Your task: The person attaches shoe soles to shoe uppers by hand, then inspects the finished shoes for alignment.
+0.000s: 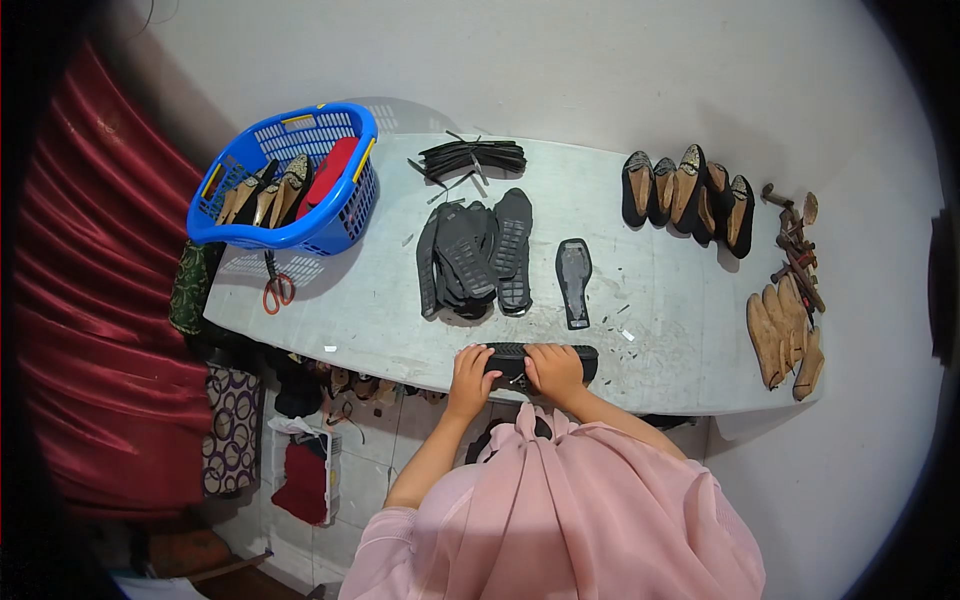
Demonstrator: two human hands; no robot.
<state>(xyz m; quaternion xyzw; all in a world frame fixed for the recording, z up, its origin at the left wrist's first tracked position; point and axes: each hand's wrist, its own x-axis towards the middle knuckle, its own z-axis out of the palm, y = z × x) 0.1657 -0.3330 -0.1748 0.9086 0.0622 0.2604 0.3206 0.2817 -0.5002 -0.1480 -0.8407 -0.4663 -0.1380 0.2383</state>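
Note:
At the front edge of the table, a black shoe (508, 354) lies sideways with its ridged sole edge showing. My left hand (472, 378) is closed on its left end, the thumb pressed against the near side. Around its right part, my right hand (555, 370) is closed, fingers over the top. Just beyond the hands, a single dark sole (574, 285) with a grey middle lies flat. A pile of black soles (466, 255) is to its left. My palms and part of the shoe's underside are hidden.
A blue basket (345, 215) with shoes and red cloth stands at the left, near orange-handled scissors (278, 290). Black strips (475, 158) lie at the back. Several finished-looking shoes (688, 190), wooden shoe lasts (768, 340) and hammers (800, 262) are at the right.

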